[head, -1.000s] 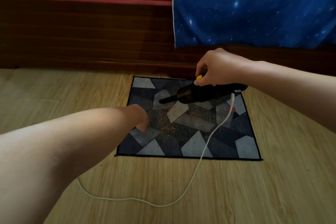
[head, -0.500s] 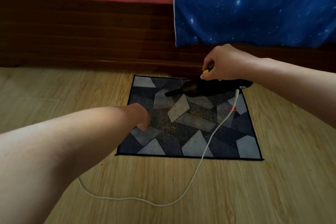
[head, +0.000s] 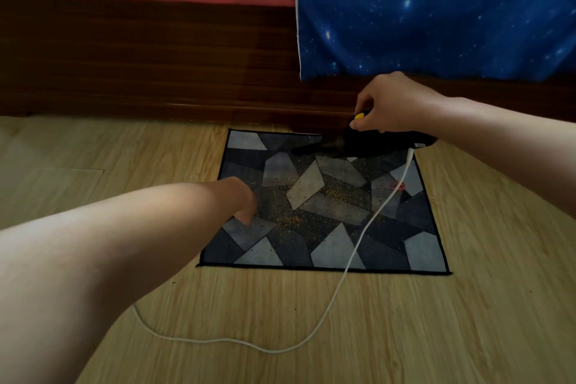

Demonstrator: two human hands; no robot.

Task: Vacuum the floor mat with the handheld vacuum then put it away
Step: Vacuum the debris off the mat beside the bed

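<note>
We count one black plastic handheld vacuum (head: 367, 145), gripped by our right hand (head: 392, 106) at the upper right of one grey patchwork floor mat (head: 420, 252). One white cord (head: 352, 259) trails from it. Our left hand (head: 243, 203) is at mat's left edge, fingers hidden, so we cannot tell its state.

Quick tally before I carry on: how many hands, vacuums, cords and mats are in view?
hands: 2 (left hand, right hand)
handheld vacuum: 1
white cord: 1
floor mat: 1
total: 5

The left hand (head: 244, 203) and right hand (head: 396, 103) are bare, as are both forearms (head: 109, 243) to the view's edge.
</note>
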